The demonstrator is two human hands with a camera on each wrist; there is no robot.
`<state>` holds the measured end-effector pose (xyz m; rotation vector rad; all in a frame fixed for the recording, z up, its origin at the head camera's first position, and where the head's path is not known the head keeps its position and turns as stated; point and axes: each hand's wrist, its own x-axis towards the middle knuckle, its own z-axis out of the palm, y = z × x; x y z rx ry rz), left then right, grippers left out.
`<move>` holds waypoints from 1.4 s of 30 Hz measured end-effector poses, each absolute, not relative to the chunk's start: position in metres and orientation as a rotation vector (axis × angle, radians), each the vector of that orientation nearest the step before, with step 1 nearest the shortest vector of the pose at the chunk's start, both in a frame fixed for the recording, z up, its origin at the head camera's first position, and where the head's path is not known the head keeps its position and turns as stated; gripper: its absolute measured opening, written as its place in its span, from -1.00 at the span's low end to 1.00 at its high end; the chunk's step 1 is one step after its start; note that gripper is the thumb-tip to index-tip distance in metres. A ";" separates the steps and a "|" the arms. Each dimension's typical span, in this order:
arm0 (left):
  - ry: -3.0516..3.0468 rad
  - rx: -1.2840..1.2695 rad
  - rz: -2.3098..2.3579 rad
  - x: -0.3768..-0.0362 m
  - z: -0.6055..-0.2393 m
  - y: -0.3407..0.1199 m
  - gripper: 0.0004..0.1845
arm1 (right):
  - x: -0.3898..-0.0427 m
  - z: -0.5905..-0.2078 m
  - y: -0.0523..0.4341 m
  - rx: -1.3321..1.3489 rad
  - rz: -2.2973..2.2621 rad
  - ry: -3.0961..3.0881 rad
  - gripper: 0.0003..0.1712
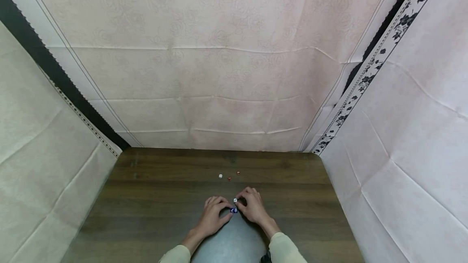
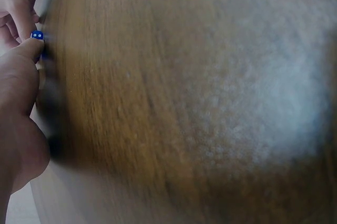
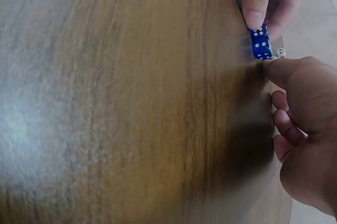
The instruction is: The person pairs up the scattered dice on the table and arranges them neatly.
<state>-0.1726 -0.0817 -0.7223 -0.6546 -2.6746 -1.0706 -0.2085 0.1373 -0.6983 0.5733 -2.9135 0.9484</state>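
My left hand [image 1: 215, 216] pinches two blue dice [image 1: 233, 210] with white pips, set side by side low over the table. In the right wrist view the left thumb presses the far end of these blue dice [image 3: 261, 43], and my right thumb comes right up to their near end. Just beyond them my right hand [image 1: 254, 206] holds a white die [image 1: 235, 200] between thumb and forefinger. From the left wrist, one blue die [image 2: 37, 35] shows past the left thumb; the fingers behind it are mostly hidden.
Farther back on the wooden table [image 1: 153, 190] lie another white die [image 1: 220, 176] and two small red dice, one nearer [image 1: 229, 179] and one farther [image 1: 238, 173]. Pale cloth [image 1: 226, 76] hangs behind the table and along both sides.
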 end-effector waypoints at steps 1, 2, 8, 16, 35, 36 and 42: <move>-2.670 -0.655 -1.067 -0.173 -0.722 -0.082 -0.81 | -0.209 -0.699 0.137 0.572 0.947 -2.913 -0.88; -2.667 -0.657 -1.063 -0.173 -0.722 -0.081 -0.81 | -0.209 -0.699 0.138 0.570 0.950 -2.912 -0.89; -2.687 -0.655 -1.049 -0.173 -0.720 -0.081 -0.82 | -0.209 -0.701 0.138 0.569 0.961 -2.903 -0.88; -2.660 -0.660 -1.015 -0.172 -0.718 -0.080 -0.81 | -0.209 -0.702 0.139 0.565 0.961 -2.895 -0.86; -2.761 -0.543 -1.300 -0.178 -0.709 -0.092 -0.75 | -0.209 -0.703 0.139 0.580 0.959 -2.903 -0.83; -2.758 -0.528 -1.307 -0.179 -0.708 -0.093 -0.76 | -0.209 -0.703 0.140 0.579 0.962 -2.905 -0.83; -2.679 -0.482 -1.283 -0.189 -0.703 -0.098 -0.74 | -0.208 -0.702 0.140 0.580 0.975 -2.899 -0.82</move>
